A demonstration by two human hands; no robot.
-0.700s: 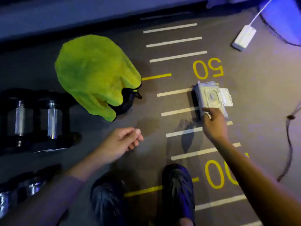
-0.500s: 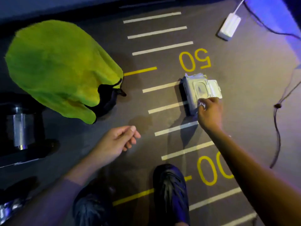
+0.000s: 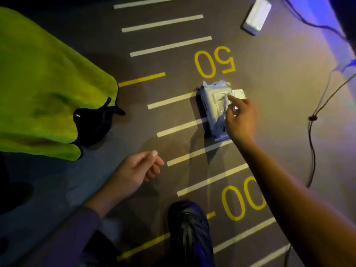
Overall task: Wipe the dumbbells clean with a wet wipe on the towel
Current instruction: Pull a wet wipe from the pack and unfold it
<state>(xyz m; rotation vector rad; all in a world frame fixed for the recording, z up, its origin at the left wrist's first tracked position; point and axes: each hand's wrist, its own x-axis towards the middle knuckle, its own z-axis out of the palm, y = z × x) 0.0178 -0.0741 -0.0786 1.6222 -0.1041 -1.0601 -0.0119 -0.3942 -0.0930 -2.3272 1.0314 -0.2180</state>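
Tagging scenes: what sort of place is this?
Probably a gym or home workout area: dark floor mat printed with ruler lines and yellow numbers, plus a green towel laid out.

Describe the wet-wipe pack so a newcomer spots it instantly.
Find the yellow "50" painted on the floor. Just below it lies the wipe pack, under the right hand. It is the pale packet with its flip lid open.

The towel (image 3: 44, 89) is bright lime green with a thin black edge, lying over something black (image 3: 92, 124). The floor (image 3: 279, 93) is grey-brown, striped with white lines and a few yellow ones, with yellow numerals. The wipes pack (image 3: 213, 112) is pale white-lilac. The shoe (image 3: 190, 234) is black, the sleeve (image 3: 63, 239) purple.
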